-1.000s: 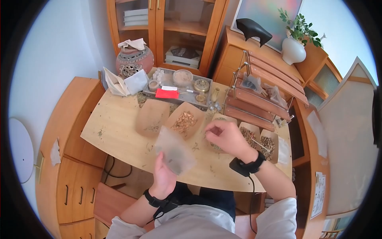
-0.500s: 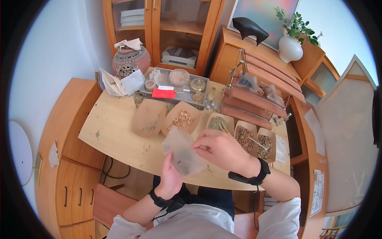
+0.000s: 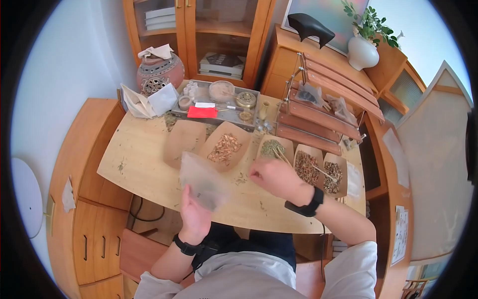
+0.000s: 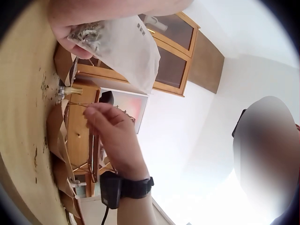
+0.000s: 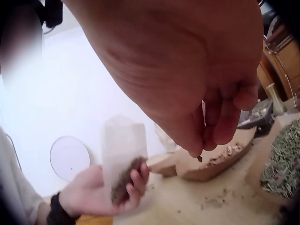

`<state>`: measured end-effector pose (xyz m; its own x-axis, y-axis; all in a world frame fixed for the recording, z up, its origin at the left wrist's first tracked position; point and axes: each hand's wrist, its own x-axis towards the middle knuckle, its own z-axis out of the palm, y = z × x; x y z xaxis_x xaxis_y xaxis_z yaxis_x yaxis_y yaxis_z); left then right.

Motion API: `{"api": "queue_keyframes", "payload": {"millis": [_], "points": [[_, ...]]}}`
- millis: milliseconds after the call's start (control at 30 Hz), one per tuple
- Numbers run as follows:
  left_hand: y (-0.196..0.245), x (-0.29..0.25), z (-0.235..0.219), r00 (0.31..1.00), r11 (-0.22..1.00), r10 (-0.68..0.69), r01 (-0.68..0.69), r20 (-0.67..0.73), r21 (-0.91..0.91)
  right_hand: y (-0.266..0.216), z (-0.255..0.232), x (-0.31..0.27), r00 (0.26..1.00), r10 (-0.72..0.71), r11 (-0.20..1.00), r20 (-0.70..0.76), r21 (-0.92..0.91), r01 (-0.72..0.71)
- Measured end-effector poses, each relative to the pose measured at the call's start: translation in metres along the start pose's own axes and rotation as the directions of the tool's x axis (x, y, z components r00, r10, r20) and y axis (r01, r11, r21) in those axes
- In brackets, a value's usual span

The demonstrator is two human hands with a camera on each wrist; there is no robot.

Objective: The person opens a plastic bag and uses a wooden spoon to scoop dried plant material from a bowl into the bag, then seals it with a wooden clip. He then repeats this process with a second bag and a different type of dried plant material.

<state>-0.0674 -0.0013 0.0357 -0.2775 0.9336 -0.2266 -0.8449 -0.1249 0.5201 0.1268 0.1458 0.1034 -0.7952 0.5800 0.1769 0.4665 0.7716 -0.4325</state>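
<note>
My left hand [image 3: 195,217] holds a translucent paper bag [image 3: 201,182] over the table's front edge. Dried herbs [image 5: 126,180] fill its lower end in the right wrist view. To the right of the bag, my right hand [image 3: 279,177] is raised over the table, apart from the bag. Its thumb and fingers pinch a tiny brown bit [image 5: 200,159], which shows at the fingertips in the right wrist view. Close behind this hand stands a paper tray of green dried herb [image 3: 273,146] with thin wooden tweezers [image 3: 283,156] in it.
Two paper trays of mixed dried pieces [image 3: 306,167] stand at the right. Another tray holds orange-brown chips [image 3: 226,148], beside a nearly bare tray [image 3: 183,142]. Behind are a grey tray [image 3: 219,121] with jars and a wooden rack [image 3: 318,124]. Herb crumbs lie scattered on the tabletop [image 3: 144,164].
My right hand went from over the green herb tray left to the bag, then back rightward. My left hand moved right with the bag, then back left.
</note>
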Motion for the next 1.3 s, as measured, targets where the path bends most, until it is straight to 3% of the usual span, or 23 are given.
{"api": "queue_keyframes", "payload": {"millis": [133, 233, 367, 667, 767, 867, 900, 1000, 1033, 1133, 1167, 1267, 1300], "points": [[0.003, 0.000, 0.003, 0.999, 0.998, 0.047, -0.046, -0.016, 0.034, 0.020, 0.057, 0.002, 0.993, -0.012, 0.969, 0.118, -0.244, 0.041], [0.001, -0.004, 0.010, 0.997, 0.998, 0.054, -0.053, -0.047, 0.024, 0.010, 0.076, 0.006, 0.997, 0.030, 0.948, 0.070, -0.319, -0.006], [0.001, -0.006, 0.011, 0.999, 0.999, 0.036, -0.035, -0.041, 0.020, 0.000, 0.076, 0.012, 1.000, -0.015, 0.898, 0.016, -0.439, 0.021], [-0.003, -0.004, 0.012, 0.998, 0.999, 0.038, -0.037, -0.045, 0.028, -0.002, 0.085, 0.010, 0.995, -0.032, 0.841, 0.095, -0.535, 0.078], [-0.005, -0.003, 0.013, 0.998, 0.998, 0.043, -0.041, -0.052, 0.045, 0.004, 0.080, 0.008, 0.998, -0.033, 0.913, 0.052, -0.405, 0.051], [-0.006, -0.002, 0.012, 0.998, 0.997, 0.042, -0.039, -0.049, 0.068, -0.009, 0.034, 0.009, 0.998, 0.048, 0.990, -0.035, -0.132, -0.052], [-0.008, 0.000, 0.008, 0.999, 0.996, 0.041, -0.038, -0.034, 0.082, -0.014, 0.018, 0.009, 0.988, 0.053, 0.999, -0.147, -0.002, -0.054], [-0.011, -0.005, 0.020, 0.999, 0.992, 0.011, -0.007, -0.033, 0.126, -0.047, -0.030, 0.006, 0.949, 0.095, 0.971, -0.301, 0.240, -0.021], [-0.013, -0.006, 0.027, 0.999, 0.989, -0.004, 0.009, -0.036, 0.145, -0.056, -0.037, 0.003, 0.953, 0.102, 0.954, -0.285, 0.301, -0.012], [-0.024, -0.010, 0.039, 0.997, 0.989, -0.059, 0.051, 0.056, 0.139, -0.055, -0.035, -0.007, 0.978, -0.012, 0.958, -0.208, 0.279, 0.071], [-0.027, -0.012, 0.044, 0.995, 0.986, -0.078, 0.067, 0.067, 0.153, -0.059, -0.036, -0.013, 0.986, 0.011, 0.958, -0.169, 0.286, 0.038], [-0.036, -0.017, 0.055, 0.987, 0.978, -0.125, 0.105, 0.103, 0.183, -0.058, -0.046, -0.034, 0.974, 0.035, 0.970, -0.226, 0.241, 0.021], [-0.039, -0.017, 0.057, 0.983, 0.976, -0.138, 0.114, 0.121, 0.185, -0.053, -0.049, -0.040, 0.957, -0.025, 0.976, -0.288, 0.199, 0.085]]}}
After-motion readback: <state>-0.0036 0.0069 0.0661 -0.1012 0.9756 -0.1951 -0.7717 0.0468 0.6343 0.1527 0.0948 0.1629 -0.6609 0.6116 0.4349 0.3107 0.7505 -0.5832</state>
